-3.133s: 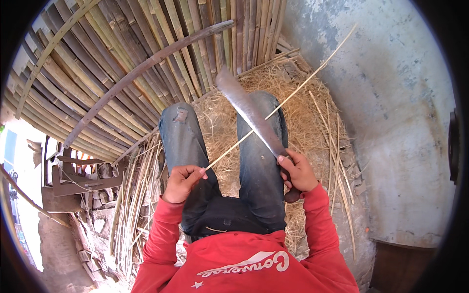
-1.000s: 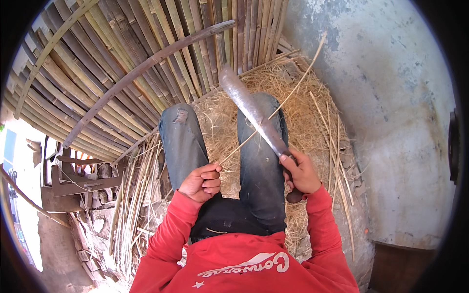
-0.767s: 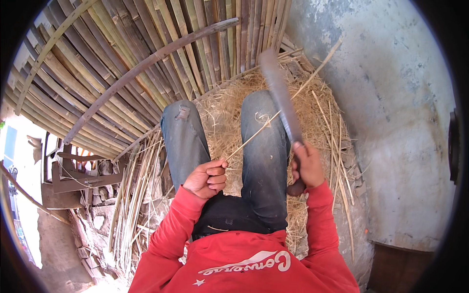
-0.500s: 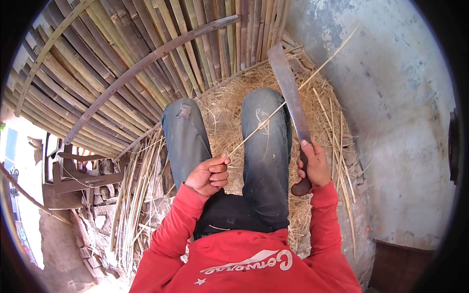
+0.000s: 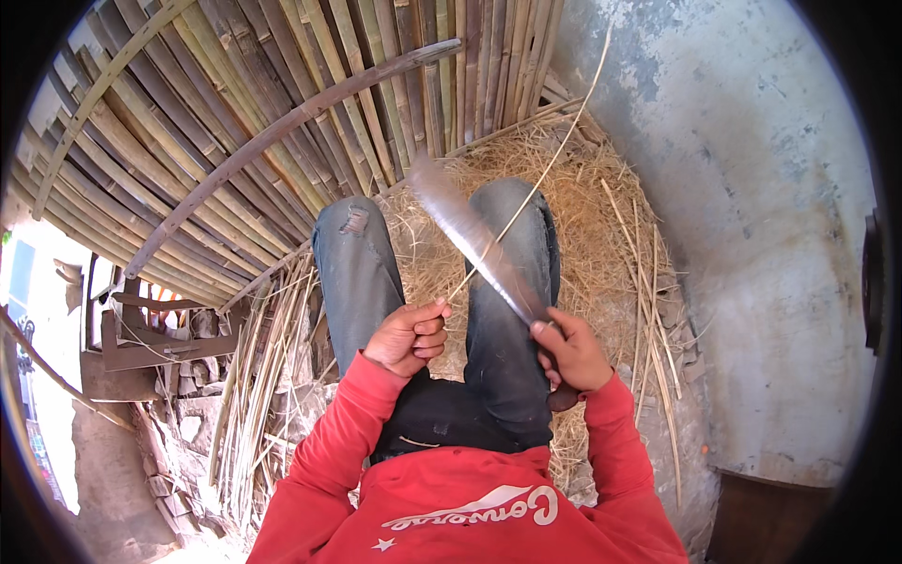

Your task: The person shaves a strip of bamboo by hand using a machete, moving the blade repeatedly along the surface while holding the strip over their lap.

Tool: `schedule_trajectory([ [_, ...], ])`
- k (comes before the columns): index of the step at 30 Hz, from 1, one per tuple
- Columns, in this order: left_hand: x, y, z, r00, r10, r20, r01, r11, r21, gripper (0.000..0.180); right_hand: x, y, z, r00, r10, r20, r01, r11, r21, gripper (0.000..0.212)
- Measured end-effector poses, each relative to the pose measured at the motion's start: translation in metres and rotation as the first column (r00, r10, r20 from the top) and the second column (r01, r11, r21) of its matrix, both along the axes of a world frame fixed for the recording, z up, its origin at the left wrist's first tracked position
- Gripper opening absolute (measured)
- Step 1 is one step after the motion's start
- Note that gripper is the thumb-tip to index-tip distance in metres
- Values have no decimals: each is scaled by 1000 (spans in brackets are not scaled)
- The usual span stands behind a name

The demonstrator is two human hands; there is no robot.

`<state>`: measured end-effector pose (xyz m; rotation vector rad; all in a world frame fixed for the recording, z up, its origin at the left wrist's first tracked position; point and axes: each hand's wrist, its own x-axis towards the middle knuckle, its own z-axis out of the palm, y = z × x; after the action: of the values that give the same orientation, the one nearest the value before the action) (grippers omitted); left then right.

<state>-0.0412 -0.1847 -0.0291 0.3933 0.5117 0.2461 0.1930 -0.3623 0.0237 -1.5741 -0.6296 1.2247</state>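
Note:
In my left hand, closed in front of my lap, is one end of a long thin bamboo strip. The strip slants up and away to the right, past my right knee. My right hand is wrapped round the dark handle of a machete. Its wide blade, smeared by motion toward the tip, points up and left and crosses the strip above my right thigh. Whether the edge touches the strip I cannot tell. The rounded handle end shows below my right hand.
Pale shavings cover the ground around my knees. Several loose strips lie at the right, and a thicker bunch of strips at the left. A bamboo slat panel stands ahead; a grey wall rises at the right.
The machete has swung left, its tip moving from right of my knees to between them. My right hand has moved inward. The strip now points more steeply away; my left hand barely moved.

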Motion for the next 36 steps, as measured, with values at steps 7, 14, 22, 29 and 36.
schedule_trajectory([
  [7, -1, -3, -4, 986, 116, -119, -83, 965, 249, 23, 22, 17, 5, 971, -240, 6, 238, 968, 80, 26],
  [14, -2, -5, 2, 973, 156, -169, -96, 943, 319, 22, 9, 16, 11, 996, -58, 65, 57, 998, 10, 28],
  [22, 0, -4, 5, 961, 191, -199, -98, 911, 401, 24, 1, 5, -4, 985, 124, 117, -125, 992, 2, 25],
  [29, 9, -6, 9, 972, 138, -188, -64, 933, 354, 21, 12, 17, 3, 998, -59, 37, 59, 998, -13, 30],
  [36, 12, -6, 6, 988, 67, -139, -33, 972, 233, 21, 21, 14, 2, 995, -99, 5, 99, 995, 29, 28],
])
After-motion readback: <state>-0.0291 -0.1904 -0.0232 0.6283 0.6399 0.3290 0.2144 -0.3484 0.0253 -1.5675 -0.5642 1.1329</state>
